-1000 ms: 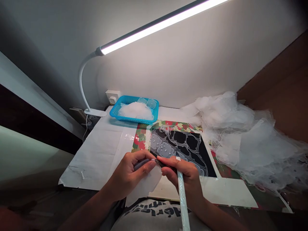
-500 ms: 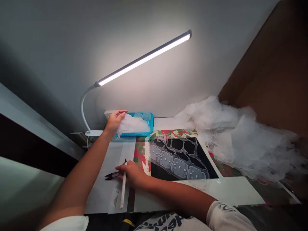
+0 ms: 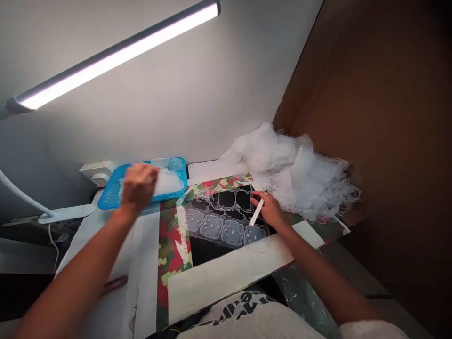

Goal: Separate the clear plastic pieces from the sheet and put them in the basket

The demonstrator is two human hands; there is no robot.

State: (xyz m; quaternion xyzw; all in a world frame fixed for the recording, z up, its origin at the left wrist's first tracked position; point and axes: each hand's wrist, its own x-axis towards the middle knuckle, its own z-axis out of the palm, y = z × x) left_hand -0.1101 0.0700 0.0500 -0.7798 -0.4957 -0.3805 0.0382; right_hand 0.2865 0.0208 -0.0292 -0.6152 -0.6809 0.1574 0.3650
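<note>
My left hand [image 3: 139,187] is over the blue basket [image 3: 102,202], smeared by motion, so its finger pose is unclear. In the basket lie a heap of white film pieces [image 3: 168,182] and some clear rounded pieces [image 3: 175,164]. My right hand [image 3: 271,212] is closed round a white pen-shaped tool [image 3: 256,213], whose lower end points down at a clear plastic sheet [image 3: 233,232]. That sheet has rounded cell outlines, several with small white bits, and lies on a black sheet [image 3: 205,252]. The right fingertips are near the sheet's upper right corner.
A big pile of white film scraps [image 3: 300,174] is at the back right against a brown panel [image 3: 381,117]. A lit lamp [image 3: 120,56] hangs above left. Pinkish handles [image 3: 115,284] lie partly behind my left forearm. A camouflage-patterned board [image 3: 167,263] underlies the work.
My right hand has gone from the snips at the left to the black sheet's right side, still holding the white tool. My left hand has shifted over the basket. The view has turned.
</note>
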